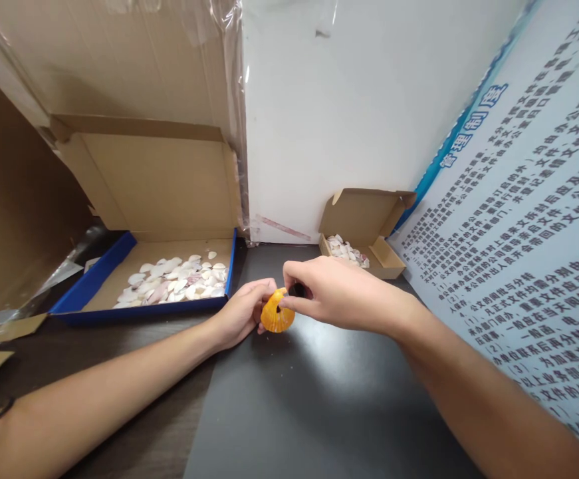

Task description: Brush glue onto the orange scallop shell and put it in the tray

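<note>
An orange, ribbed shell [278,318] is held above the dark mat, near the middle of the view. My left hand [245,309] grips its left side, with the fingers partly behind it. From the right, my right hand [326,291] reaches over, its thumb and index finger closed at the upper part of the shell. A small dark spot shows on the shell by the right fingertips; whether it is a hole or a small object I cannot tell.
A blue-edged cardboard box [144,310] with whitish shells [169,281] stands open at the left. Behind my right hand is a smaller open box [389,261] holding shells. Cardboard pieces [7,332] lie far left; a printed board [518,199] stands right.
</note>
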`<control>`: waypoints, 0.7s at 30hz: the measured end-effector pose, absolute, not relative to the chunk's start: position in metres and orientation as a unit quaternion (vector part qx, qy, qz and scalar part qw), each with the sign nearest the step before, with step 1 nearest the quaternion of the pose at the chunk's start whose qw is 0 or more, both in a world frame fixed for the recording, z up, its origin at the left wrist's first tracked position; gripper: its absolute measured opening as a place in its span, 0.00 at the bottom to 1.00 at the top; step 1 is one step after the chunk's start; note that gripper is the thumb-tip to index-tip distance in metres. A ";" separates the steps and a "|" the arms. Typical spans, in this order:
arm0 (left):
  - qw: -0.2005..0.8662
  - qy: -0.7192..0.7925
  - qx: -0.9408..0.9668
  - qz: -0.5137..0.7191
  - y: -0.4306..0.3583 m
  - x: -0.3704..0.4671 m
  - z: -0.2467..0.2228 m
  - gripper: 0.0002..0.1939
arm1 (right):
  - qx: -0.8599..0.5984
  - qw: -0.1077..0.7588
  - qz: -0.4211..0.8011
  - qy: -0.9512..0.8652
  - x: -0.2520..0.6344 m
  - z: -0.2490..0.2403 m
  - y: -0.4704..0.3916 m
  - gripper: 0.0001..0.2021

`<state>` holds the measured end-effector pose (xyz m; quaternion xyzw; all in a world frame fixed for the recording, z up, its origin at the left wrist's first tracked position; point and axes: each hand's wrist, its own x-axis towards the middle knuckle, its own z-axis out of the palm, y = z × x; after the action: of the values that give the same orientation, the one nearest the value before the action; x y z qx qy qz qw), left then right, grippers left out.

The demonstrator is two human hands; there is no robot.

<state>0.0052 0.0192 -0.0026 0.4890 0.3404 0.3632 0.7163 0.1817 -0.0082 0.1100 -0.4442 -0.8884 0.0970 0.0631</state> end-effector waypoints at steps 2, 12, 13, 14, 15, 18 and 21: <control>0.715 0.342 0.489 0.365 0.019 0.006 -0.002 0.10 | -0.421 0.031 0.123 -0.898 0.182 0.109 -0.010 0.08; 0.713 0.345 0.492 0.362 0.019 0.006 -0.002 0.11 | -0.442 0.076 0.071 -0.891 0.182 0.108 -0.007 0.08; 0.712 0.346 0.493 0.362 0.019 0.006 -0.002 0.11 | -0.436 0.067 0.077 -0.894 0.182 0.107 -0.007 0.08; 0.710 0.347 0.494 0.362 0.019 0.006 -0.002 0.11 | -0.428 0.051 0.090 -0.898 0.182 0.106 -0.008 0.08; 0.709 0.347 0.495 0.362 0.019 0.006 -0.002 0.11 | -0.419 0.029 0.109 -0.901 0.182 0.105 -0.008 0.08; 0.710 0.344 0.496 0.362 0.018 0.006 -0.002 0.12 | -0.405 -0.003 0.149 -0.902 0.184 0.105 -0.007 0.08; 0.711 0.346 0.494 0.361 0.019 0.006 -0.002 0.10 | -0.424 0.060 0.130 -0.894 0.185 0.107 -0.005 0.09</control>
<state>0.0064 0.0188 -0.0022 0.4941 0.3461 0.3615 0.7109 0.1846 -0.0048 0.1065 -0.4241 -0.8942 0.1298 0.0603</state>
